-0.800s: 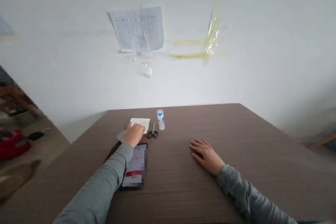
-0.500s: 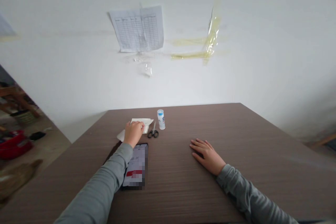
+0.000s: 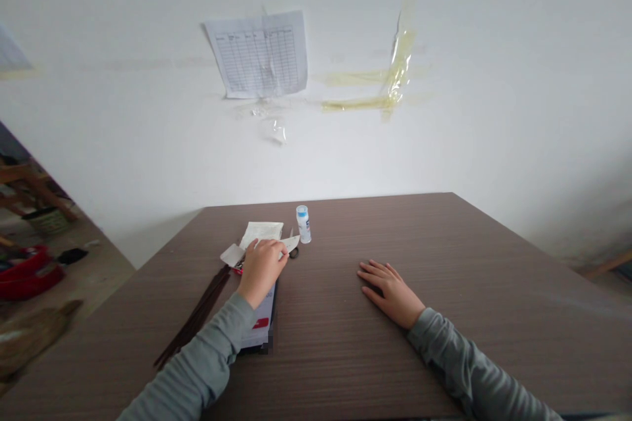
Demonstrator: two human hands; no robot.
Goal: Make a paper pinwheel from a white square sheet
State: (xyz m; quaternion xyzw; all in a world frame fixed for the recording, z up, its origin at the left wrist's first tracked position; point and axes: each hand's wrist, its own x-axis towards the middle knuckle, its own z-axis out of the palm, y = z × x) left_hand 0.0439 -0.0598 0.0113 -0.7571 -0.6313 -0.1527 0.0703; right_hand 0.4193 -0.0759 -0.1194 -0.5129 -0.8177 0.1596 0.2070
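Seen from the head camera, looking down across a brown wood-grain table (image 3: 444,243) set against a white wall. The person's left hand (image 3: 261,266), in a grey sleeve, reaches forward with its fingers curled and pinched on a small white paper slip (image 3: 290,243), which sticks out to the right of the fingertips, just above the tabletop. Just beyond the hand lies a folded white paper pile (image 3: 261,231), and a greyish scrap (image 3: 231,254) lies to its left. Scissors (image 3: 295,252) peek out beside the slip, mostly hidden. Close behind them a small white bottle (image 3: 303,223) stands upright with its blue cap on; its contents cannot be seen. A phone (image 3: 261,329) lies under the left wrist, with thin dark sticks (image 3: 195,316) beside it. The right hand (image 3: 392,289) rests flat on the table, fingers spread, holding nothing, well apart from the slip. A printed sheet (image 3: 259,56) and yellowed tape (image 3: 397,72) hang on the wall.
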